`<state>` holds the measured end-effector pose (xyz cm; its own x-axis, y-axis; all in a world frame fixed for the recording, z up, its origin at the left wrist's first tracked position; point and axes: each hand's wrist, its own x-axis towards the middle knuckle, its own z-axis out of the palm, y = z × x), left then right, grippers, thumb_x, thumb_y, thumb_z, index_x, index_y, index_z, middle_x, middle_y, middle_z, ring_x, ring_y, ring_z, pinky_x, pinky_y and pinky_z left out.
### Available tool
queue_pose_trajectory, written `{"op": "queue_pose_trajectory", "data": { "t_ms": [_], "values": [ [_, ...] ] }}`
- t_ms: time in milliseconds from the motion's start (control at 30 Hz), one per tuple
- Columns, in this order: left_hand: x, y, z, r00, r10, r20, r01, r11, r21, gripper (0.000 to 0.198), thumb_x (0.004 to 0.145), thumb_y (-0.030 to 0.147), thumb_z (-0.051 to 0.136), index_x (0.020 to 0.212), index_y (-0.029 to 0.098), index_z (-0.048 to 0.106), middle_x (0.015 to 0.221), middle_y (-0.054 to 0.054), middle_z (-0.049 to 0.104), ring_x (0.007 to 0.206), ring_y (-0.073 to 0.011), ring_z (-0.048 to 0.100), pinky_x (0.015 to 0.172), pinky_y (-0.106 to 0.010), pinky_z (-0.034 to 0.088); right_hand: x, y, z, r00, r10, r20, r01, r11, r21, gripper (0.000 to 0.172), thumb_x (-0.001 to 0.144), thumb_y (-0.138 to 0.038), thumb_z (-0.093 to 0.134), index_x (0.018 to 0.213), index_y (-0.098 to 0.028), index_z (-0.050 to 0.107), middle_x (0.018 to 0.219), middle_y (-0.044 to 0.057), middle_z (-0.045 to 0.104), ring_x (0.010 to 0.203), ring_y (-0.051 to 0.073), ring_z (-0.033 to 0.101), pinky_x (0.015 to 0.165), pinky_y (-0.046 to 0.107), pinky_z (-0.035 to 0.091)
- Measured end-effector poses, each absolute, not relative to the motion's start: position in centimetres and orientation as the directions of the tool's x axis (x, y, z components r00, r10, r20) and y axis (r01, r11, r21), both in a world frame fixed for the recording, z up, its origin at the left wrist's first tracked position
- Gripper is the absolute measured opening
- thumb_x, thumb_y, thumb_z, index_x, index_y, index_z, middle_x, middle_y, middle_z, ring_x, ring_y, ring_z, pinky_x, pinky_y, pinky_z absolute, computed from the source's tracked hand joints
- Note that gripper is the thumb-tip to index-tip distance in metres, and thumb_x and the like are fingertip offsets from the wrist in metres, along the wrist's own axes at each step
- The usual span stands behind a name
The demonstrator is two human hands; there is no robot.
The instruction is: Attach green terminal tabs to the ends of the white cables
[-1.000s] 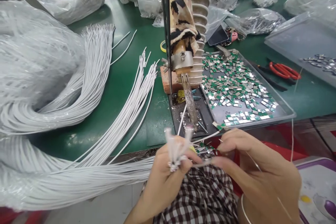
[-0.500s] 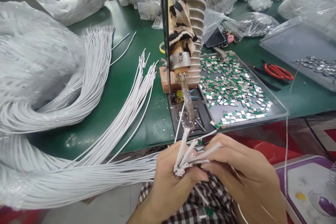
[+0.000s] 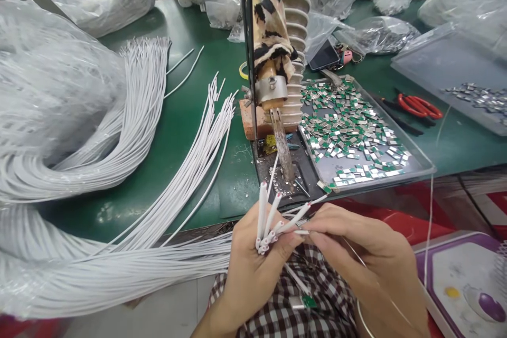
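While left hand [image 3: 253, 261] grips white wires [image 3: 262, 211], right hand [image 3: 356, 253] pinches single wire end [image 3: 302, 232]; step likely singling it out, next move probably needing steady pinch

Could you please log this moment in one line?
left hand: gripping white wires | right hand: close to their ends | tray: holding small green boards

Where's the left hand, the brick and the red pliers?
Left hand [image 3: 250, 261]: head view, its middle.
Brick [image 3: 248, 120]: head view, its left end.
Red pliers [image 3: 412, 107]: head view, a handle.
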<state>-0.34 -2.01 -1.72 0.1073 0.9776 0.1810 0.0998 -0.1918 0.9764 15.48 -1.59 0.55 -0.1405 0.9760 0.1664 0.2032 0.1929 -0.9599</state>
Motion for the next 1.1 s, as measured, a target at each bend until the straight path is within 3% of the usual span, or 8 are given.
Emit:
{"op": "queue_pose_trajectory", "data": {
  "t_ms": [300, 400, 533, 633, 733, 867, 1000, 1100],
  "values": [
    [-0.4, -1.9, -2.4, 0.046, 0.963, 0.267, 0.147, -0.271, 0.951, 0.011, 0.085, 0.014, 0.069, 0.078, 0.022, 0.069, 0.072, 0.002, 0.056, 0.065, -0.0118, 0.052, 0.059, -0.023, 0.039, 15.4, -1.3, 0.4, -0.239, 0.966, -0.095, 0.166, -0.055, -0.985, 0.024, 0.093, -0.024, 0.053, 0.071, -0.019, 0.061, 0.061, -0.004, 0.054, 0.054, 0.009, 0.047, 0.050, 0.020, 0.038],
    [-0.9, -1.9, -2.8, 0.031, 0.971, 0.238, 0.174, -0.240, 0.955, 0.010, 0.087, 0.018, 0.068, 0.078, 0.021, 0.070, 0.072, 0.001, 0.058, 0.067, -0.0139, 0.054, 0.062, -0.025, 0.041, 16.0, -0.5, -0.1, -0.117, 0.992, 0.049, 0.255, 0.077, -0.964, 0.027, 0.098, -0.031, 0.046, 0.081, -0.021, 0.065, 0.062, -0.004, 0.055, 0.051, 0.009, 0.047, 0.048, 0.021, 0.038],
    [-1.4, -2.0, -3.2, 0.030, 0.988, 0.151, 0.162, -0.154, 0.975, 0.012, 0.089, 0.023, 0.064, 0.079, 0.020, 0.070, 0.076, -0.001, 0.060, 0.070, -0.0155, 0.057, 0.063, -0.026, 0.043, 19.3, 3.7, -1.6, 0.192, 0.896, 0.399, 0.794, 0.097, -0.601, 0.035, 0.099, -0.031, 0.040, 0.081, -0.019, 0.067, 0.070, 0.004, 0.062, 0.065, 0.017, 0.058, 0.065, 0.031, 0.044],
    [-1.4, -2.2, -3.4, 0.038, 0.991, 0.125, 0.164, -0.129, 0.978, 0.011, 0.089, 0.022, 0.064, 0.081, 0.022, 0.071, 0.083, -0.002, 0.063, 0.076, -0.0161, 0.060, 0.069, -0.026, 0.046, 22.2, 7.8, -2.3, 0.162, 0.885, 0.437, 0.888, 0.062, -0.456, 0.019, 0.090, -0.023, 0.053, 0.091, -0.017, 0.071, 0.092, 0.012, 0.068, 0.086, 0.026, 0.060, 0.075, 0.039, 0.043],
    [-1.2, -2.2, -3.4, 0.028, 0.994, 0.104, 0.153, -0.107, 0.982, 0.011, 0.089, 0.023, 0.064, 0.083, 0.022, 0.073, 0.090, -0.003, 0.065, 0.082, -0.0177, 0.062, 0.074, -0.028, 0.047, 23.4, 10.0, -2.5, 0.047, 0.913, 0.406, 0.913, 0.125, -0.387, 0.014, 0.084, -0.019, 0.058, 0.081, -0.017, 0.072, 0.084, 0.010, 0.069, 0.081, 0.026, 0.061, 0.073, 0.039, 0.044],
    [-1.1, -2.1, -3.5, 0.026, 0.998, 0.057, 0.092, -0.060, 0.994, 0.012, 0.089, 0.026, 0.064, 0.082, 0.021, 0.073, 0.094, -0.004, 0.067, 0.083, -0.0181, 0.064, 0.073, -0.027, 0.049, 22.6, 8.9, -2.3, -0.080, 0.926, 0.369, 0.907, 0.221, -0.358, 0.018, 0.083, -0.016, 0.058, 0.067, -0.020, 0.067, 0.068, 0.004, 0.068, 0.064, 0.021, 0.061, 0.064, 0.034, 0.043],
    [-1.0, -2.1, -3.2, 0.018, 1.000, 0.023, 0.051, -0.024, 0.998, 0.010, 0.090, 0.024, 0.062, 0.085, 0.022, 0.071, 0.098, -0.003, 0.070, 0.091, -0.0179, 0.066, 0.079, -0.026, 0.049, 21.4, 6.2, -1.9, -0.069, 0.906, 0.417, 0.896, 0.241, -0.374, 0.014, 0.088, -0.019, 0.057, 0.076, -0.020, 0.065, 0.073, 0.004, 0.069, 0.066, 0.019, 0.063, 0.063, 0.031, 0.044],
    [-0.8, -1.9, -2.8, -0.004, 1.000, 0.006, 0.042, -0.005, 0.999, 0.013, 0.092, 0.022, 0.059, 0.084, 0.021, 0.068, 0.097, -0.003, 0.072, 0.094, -0.0184, 0.067, 0.083, -0.027, 0.049, 20.0, 4.3, -1.6, 0.086, 0.885, 0.458, 0.810, 0.206, -0.550, 0.010, 0.092, -0.023, 0.057, 0.085, -0.020, 0.064, 0.068, 0.000, 0.067, 0.059, 0.015, 0.063, 0.057, 0.027, 0.046]
  ]
}}
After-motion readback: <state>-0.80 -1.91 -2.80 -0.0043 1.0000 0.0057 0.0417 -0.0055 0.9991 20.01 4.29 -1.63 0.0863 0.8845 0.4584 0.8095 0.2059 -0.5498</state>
